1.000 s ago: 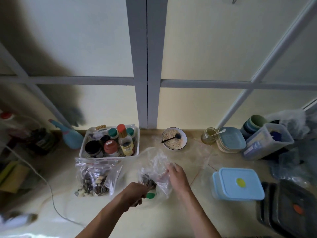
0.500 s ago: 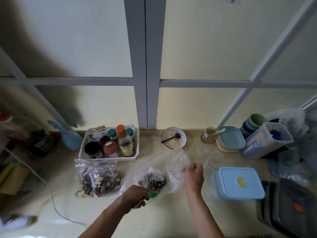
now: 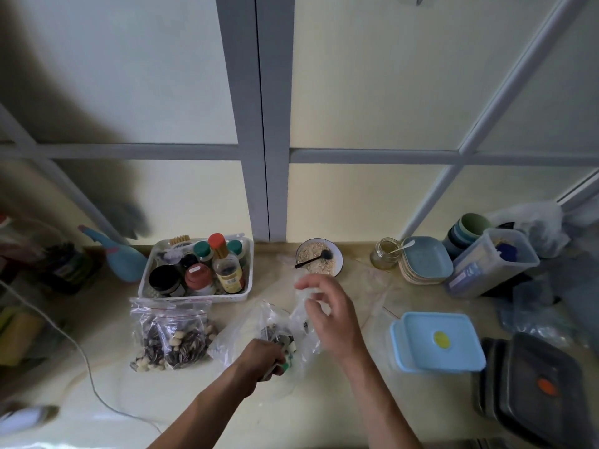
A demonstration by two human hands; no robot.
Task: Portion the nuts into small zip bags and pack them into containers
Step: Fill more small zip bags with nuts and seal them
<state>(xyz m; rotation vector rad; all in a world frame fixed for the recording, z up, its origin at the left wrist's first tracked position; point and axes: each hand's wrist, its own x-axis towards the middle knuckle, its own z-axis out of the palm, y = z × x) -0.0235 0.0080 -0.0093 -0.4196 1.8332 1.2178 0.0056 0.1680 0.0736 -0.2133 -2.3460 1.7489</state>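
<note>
A large clear plastic bag (image 3: 246,332) lies open in the middle of the counter with dark seeds and pale nuts inside. My left hand (image 3: 262,361) reaches into it, shut on a small scoop with a green-and-white handle (image 3: 287,364) that carries nuts. My right hand (image 3: 327,315) hovers just right of the scoop, its fingertips pinching a raised fold of clear plastic (image 3: 303,288). Two filled zip bags (image 3: 175,335) with red seals lie to the left. A light-blue lidded container (image 3: 437,341) stands to the right.
A white basket of bottles and jars (image 3: 194,270) stands behind the bags, with a bowl of oats and spoon (image 3: 319,260) beside it. Further right are a jar (image 3: 385,257), stacked plates (image 3: 424,264), a clear tub (image 3: 492,264) and dark containers (image 3: 534,393). A cable (image 3: 81,351) crosses the left.
My right hand has come back left and slightly up from near the blue container, lifting the plastic fold. My left hand stays in the bag with the scoop.
</note>
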